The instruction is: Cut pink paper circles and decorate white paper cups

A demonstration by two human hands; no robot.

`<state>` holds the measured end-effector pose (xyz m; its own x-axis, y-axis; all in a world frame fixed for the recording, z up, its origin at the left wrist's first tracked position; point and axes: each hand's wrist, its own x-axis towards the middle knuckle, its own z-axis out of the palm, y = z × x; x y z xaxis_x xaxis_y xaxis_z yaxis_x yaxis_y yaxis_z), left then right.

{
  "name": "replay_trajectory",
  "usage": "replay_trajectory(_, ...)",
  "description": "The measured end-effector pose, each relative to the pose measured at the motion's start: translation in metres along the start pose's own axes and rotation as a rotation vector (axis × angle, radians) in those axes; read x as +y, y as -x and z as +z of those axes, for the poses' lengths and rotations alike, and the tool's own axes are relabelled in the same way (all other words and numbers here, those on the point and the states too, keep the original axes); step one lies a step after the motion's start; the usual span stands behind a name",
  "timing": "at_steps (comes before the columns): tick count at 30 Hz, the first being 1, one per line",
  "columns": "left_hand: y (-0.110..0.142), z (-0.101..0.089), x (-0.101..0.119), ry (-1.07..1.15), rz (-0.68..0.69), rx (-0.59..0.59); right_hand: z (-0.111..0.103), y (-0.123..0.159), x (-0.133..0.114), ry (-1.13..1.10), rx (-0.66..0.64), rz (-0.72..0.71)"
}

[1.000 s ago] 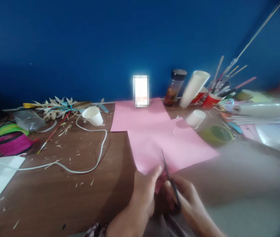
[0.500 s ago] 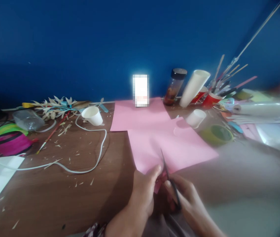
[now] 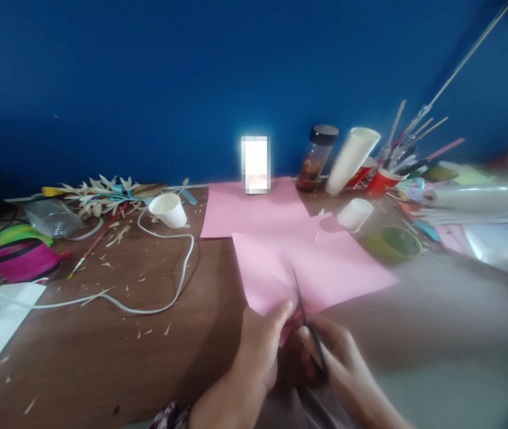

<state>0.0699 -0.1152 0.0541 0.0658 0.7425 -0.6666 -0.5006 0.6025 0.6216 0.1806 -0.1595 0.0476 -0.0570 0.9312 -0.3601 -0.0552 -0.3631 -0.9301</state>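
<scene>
My right hand (image 3: 341, 360) is closed on a pair of scissors (image 3: 317, 350) with dark handles. Their thin blade points up and away over a sheet of pink paper (image 3: 312, 268). Facing it, my left hand (image 3: 260, 339) is closed with the thumb on top, pinching a small piece of pink paper (image 3: 287, 330) beside the blade. The fingers partly hide this piece, so its shape is unclear. A second pink sheet (image 3: 249, 214) lies behind, partly under the nearer one.
Left stand a white paper cup (image 3: 167, 210), a white cable (image 3: 146, 311), a paintbrush (image 3: 97, 241) and a magenta pouch (image 3: 21, 260). Right are another white cup (image 3: 355, 214), a jar (image 3: 318, 158), a white roll (image 3: 353, 159), a red cup of brushes (image 3: 384, 180) and yellow-green tape (image 3: 392, 243).
Almost nothing differs. Both hands and the scissors hold nearly the same pose, and the small pink piece between them has shifted slightly.
</scene>
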Motion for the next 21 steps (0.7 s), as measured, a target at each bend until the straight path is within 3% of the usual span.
replay_trajectory(12, 0.0033, -0.0006, -0.0017, -0.051, -0.012, -0.048, 0.0003, 0.0009, -0.0055, 0.018, -0.019, 0.014)
replay_trajectory(21, 0.0017, -0.0035, 0.0004, -0.038, 0.028, 0.001, -0.0010, -0.0008, -0.0052, 0.044, -0.016, 0.027)
